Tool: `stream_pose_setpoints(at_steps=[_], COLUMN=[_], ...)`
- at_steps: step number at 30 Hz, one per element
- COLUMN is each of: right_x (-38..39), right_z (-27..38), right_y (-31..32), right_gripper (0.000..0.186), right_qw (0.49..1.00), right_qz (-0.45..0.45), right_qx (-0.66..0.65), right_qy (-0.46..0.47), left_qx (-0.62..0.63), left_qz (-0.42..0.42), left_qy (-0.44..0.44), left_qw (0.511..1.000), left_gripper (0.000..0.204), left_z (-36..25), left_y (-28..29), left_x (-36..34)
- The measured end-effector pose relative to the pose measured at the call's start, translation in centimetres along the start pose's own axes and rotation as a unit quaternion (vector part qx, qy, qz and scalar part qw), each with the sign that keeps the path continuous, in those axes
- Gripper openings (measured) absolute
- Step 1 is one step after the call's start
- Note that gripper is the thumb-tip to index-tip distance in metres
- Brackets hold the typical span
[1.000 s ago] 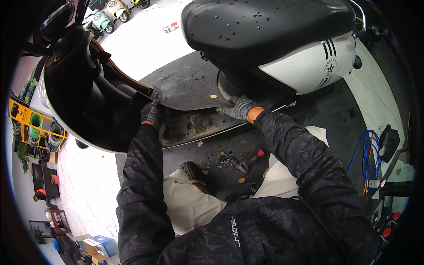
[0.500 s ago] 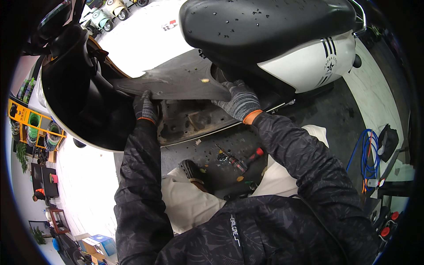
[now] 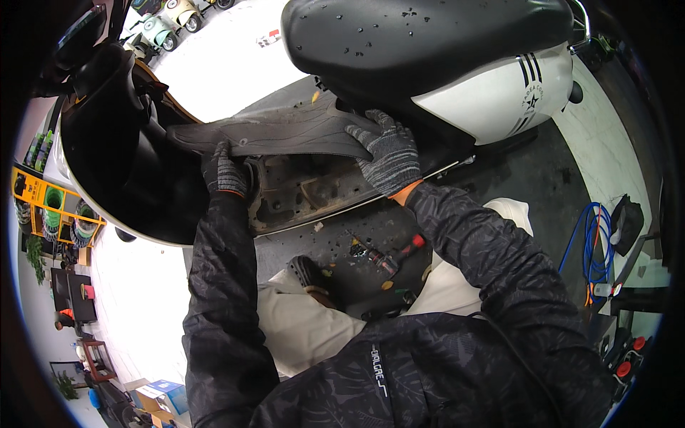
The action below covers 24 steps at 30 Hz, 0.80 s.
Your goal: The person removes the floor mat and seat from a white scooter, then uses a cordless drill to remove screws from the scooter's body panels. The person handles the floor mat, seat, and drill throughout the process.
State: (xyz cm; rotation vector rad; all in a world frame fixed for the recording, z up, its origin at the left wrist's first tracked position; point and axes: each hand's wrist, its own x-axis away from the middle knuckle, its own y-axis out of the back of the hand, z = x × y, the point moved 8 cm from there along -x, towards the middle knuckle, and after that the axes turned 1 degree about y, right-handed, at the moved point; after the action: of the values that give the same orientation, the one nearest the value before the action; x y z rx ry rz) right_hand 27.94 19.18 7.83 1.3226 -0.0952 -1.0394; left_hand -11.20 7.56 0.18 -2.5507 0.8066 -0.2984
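Lengthwise, the grey mat (image 3: 278, 133) runs left to right, tapering leftward.

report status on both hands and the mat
Left hand and right hand gripping dark mat. Near edge raised, footboard exposed. Drill on ground, clear of mat.

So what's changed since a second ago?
The mat has been lifted: its front end rose off the scooter's floor toward the front panel, baring more of that floor. The leaf on it shifted toward the far side. The left hand and right hand rose slightly with the mat. The seat and drill stayed put.
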Motion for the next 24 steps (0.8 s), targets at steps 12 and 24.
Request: stream_pose_setpoints(at_steps=[12,24], right_x=[3.0,0.5], right_z=[-2.0,-0.5], right_y=[-8.7,-4.7], right_gripper=[0.045,0.057], right_qw=[0.918,0.973], right_qz=[0.370,0.217], right_qx=[0.141,0.084], right_qy=[0.028,-0.015], left_qx=[-0.282,-0.151], left_qz=[-0.064,-0.037], left_qy=[0.318,0.105], left_qw=[0.903,0.982], left_gripper=[0.030,0.026], left_z=[7.3,2.9], left_y=[4.6,2.0], left_x=[6.0,3.1])
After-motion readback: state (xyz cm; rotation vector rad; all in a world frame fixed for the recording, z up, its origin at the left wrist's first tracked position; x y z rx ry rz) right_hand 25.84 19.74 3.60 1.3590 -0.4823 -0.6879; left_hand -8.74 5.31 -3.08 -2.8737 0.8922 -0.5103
